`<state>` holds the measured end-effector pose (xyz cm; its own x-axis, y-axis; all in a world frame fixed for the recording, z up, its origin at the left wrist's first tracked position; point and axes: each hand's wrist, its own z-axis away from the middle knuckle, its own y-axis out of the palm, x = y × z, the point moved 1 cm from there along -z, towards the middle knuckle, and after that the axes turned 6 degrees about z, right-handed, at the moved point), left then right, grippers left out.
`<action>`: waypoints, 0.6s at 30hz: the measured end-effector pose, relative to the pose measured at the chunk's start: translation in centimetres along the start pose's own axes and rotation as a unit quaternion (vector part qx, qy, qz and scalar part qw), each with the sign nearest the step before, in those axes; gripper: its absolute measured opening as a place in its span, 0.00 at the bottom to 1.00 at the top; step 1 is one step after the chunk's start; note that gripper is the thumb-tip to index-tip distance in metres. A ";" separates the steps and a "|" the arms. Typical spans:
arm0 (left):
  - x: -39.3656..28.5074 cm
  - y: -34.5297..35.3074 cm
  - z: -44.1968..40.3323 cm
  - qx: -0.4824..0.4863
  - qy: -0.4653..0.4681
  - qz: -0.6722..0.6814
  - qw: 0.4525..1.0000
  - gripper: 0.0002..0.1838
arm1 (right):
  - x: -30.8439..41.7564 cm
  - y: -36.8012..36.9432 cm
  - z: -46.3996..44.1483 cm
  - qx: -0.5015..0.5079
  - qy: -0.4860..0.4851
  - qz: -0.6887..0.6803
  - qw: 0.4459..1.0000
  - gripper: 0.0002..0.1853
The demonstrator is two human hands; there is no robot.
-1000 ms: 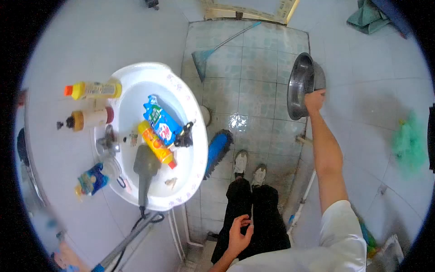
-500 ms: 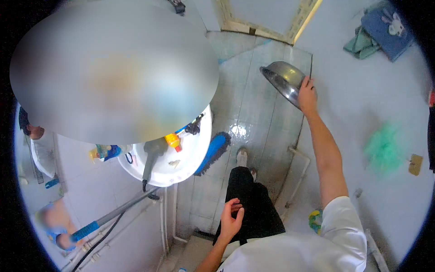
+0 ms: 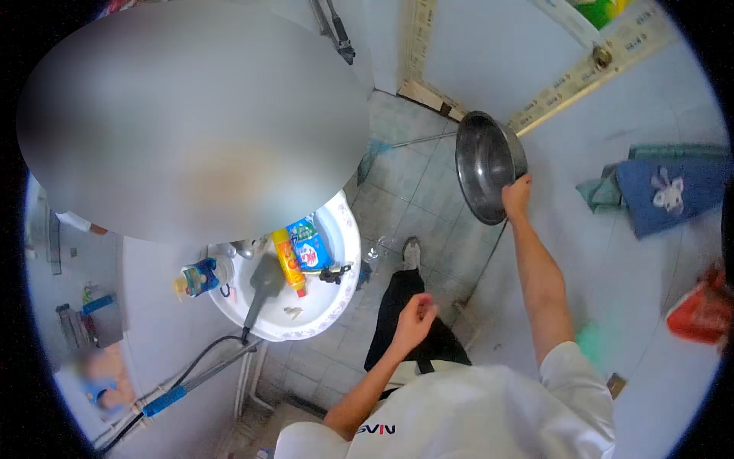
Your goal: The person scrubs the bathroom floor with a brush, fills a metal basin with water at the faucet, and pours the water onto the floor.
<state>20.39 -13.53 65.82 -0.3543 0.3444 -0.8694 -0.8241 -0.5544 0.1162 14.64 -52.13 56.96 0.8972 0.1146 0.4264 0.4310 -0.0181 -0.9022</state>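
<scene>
A shiny metal basin point(image 3: 483, 164) hangs out ahead of me, tipped on its side so that its hollow faces left. My right hand point(image 3: 517, 197) is closed on the basin's lower right rim, with the arm stretched out. Close to my body, over the dark trousers, my left hand point(image 3: 415, 321) holds nothing; its fingers are loosely curled, with the thumb apart from them.
At left, the white washbasin point(image 3: 348, 306) bears a hair dryer point(image 3: 265, 284), a yellow spray can point(image 3: 288, 264) and a blue packet point(image 3: 310, 246). A doorway point(image 3: 459, 96) lies ahead. Blue towels point(image 3: 669, 191) hang on the right wall. A large blur hides the upper left.
The metal basin has turned more upright in my right hand. My left hand has risen a little. My view has shifted, showing more of the doorway and the washbasin's contents.
</scene>
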 end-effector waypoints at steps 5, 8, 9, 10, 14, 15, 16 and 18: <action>-5.7 0.3 -5.1 -0.050 -0.001 0.022 0.999 0.14 | 1.8 1.1 -5.4 -0.005 0.078 -0.020 0.997 0.27; -6.4 -1.6 -5.8 -0.119 0.010 0.052 0.992 0.14 | -0.2 1.6 -9.4 0.136 0.163 -0.171 0.962 0.26; -7.3 -1.8 -5.7 -0.148 0.019 0.060 0.987 0.14 | -1.4 1.9 -10.7 0.217 0.230 -0.298 0.901 0.25; -8.2 -2.3 -5.2 -0.179 0.019 0.035 0.983 0.14 | -0.8 -0.4 -10.8 0.206 0.286 -0.342 0.871 0.22; -7.0 -4.5 0.1 -0.304 0.020 0.056 0.951 0.12 | 2.8 -13.1 -11.5 0.364 0.247 -0.502 0.744 0.09; -5.4 -4.4 1.3 -0.341 0.022 0.083 0.936 0.12 | 0.7 -12.3 -15.0 0.409 0.215 -0.459 0.759 0.15; -5.0 -4.3 2.8 -0.379 0.026 0.097 0.920 0.12 | 6.4 -17.6 -12.0 0.417 0.167 -0.483 0.752 0.14; -3.8 -3.4 6.6 -0.463 0.042 0.290 0.837 0.13 | 9.6 -21.0 -12.2 0.432 0.111 -0.406 0.798 0.12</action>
<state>21.58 -7.95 71.87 -0.5116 -0.2189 -0.8309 0.1849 -0.9724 0.1423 15.36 -62.77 80.80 0.3928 -0.4401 0.8075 0.7383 0.6744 0.0085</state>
